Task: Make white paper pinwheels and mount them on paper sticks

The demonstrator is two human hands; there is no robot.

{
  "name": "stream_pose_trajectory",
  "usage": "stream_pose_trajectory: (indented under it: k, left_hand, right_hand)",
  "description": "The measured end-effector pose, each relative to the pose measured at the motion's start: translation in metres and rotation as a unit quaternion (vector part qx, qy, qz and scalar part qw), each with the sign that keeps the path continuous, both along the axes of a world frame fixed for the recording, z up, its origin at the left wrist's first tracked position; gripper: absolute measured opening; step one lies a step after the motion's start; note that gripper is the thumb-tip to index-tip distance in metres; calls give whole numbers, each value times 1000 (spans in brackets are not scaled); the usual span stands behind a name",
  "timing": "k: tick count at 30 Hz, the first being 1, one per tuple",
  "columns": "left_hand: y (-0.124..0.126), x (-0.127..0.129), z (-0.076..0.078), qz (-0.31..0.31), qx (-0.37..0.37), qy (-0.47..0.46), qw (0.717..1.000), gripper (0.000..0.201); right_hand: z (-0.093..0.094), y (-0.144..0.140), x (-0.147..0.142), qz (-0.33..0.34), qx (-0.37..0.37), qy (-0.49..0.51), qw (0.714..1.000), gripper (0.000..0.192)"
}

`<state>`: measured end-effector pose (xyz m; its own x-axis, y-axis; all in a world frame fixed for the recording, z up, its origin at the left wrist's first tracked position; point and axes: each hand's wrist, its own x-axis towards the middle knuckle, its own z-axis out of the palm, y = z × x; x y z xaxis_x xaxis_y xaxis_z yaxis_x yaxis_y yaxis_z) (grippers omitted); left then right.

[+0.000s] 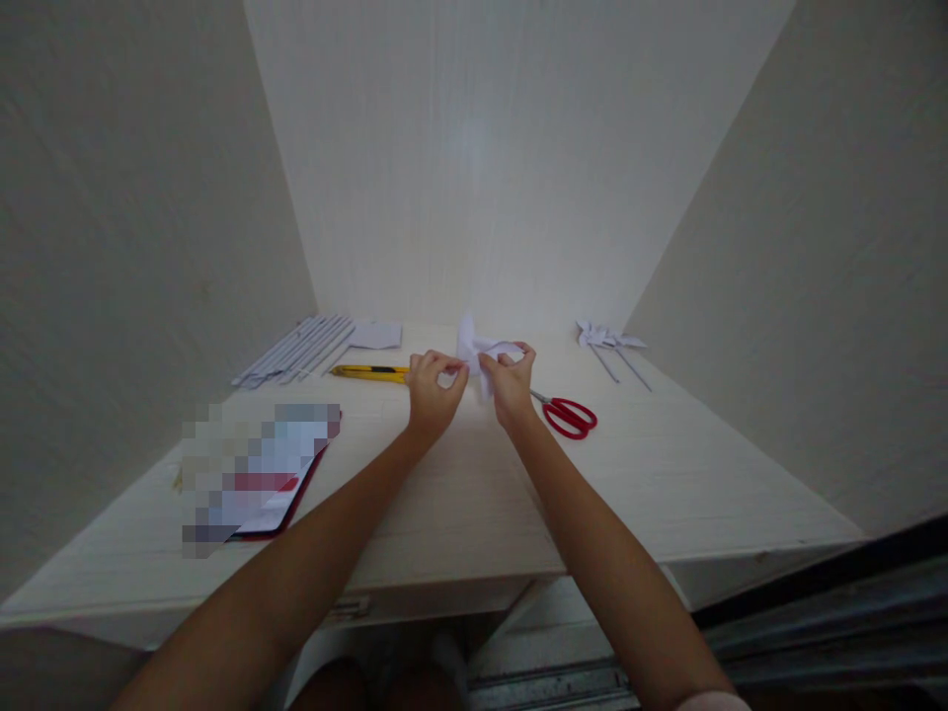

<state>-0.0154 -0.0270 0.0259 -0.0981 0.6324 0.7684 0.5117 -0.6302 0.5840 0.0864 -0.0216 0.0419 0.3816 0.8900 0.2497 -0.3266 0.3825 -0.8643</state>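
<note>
Both hands meet over the middle of the white tabletop at a folded white paper pinwheel (468, 341). My left hand (435, 390) pinches at the paper's left side, thumb and forefinger together; whatever lies between those fingertips is too small to make out. With thumb and fingers, my right hand (511, 380) grips a paper blade on the right side. A yellow box cutter (370, 373) lies just left of my left hand. Beside my right wrist are red-handled scissors (569, 417), their blades partly hidden by the hand.
Several thin paper sticks (300, 351) lie at the back left, by a white paper piece (377, 336). Finished-looking pinwheels on sticks (603, 336) rest at the back right. A partly blurred, dark-edged flat item (292, 474) lies front left. Walls enclose the back and sides.
</note>
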Motion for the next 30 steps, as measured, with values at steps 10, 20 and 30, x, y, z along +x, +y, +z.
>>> stream_pose_trajectory:
  k: [10,20,30]
  left_hand:
    - [-1,1,3,48,-51,-30,997,17]
    - [1,-1,5,50,-64,-52,995,23]
    - [8,-3,3,45,-113,-100,988,24]
  right_hand:
    - [-1,-1,-4,17,3,-12,1000,58]
    - [-4,-1,-5,32,17,-31,999,56]
    - [-6,0,-4,65,36,-65,995,59]
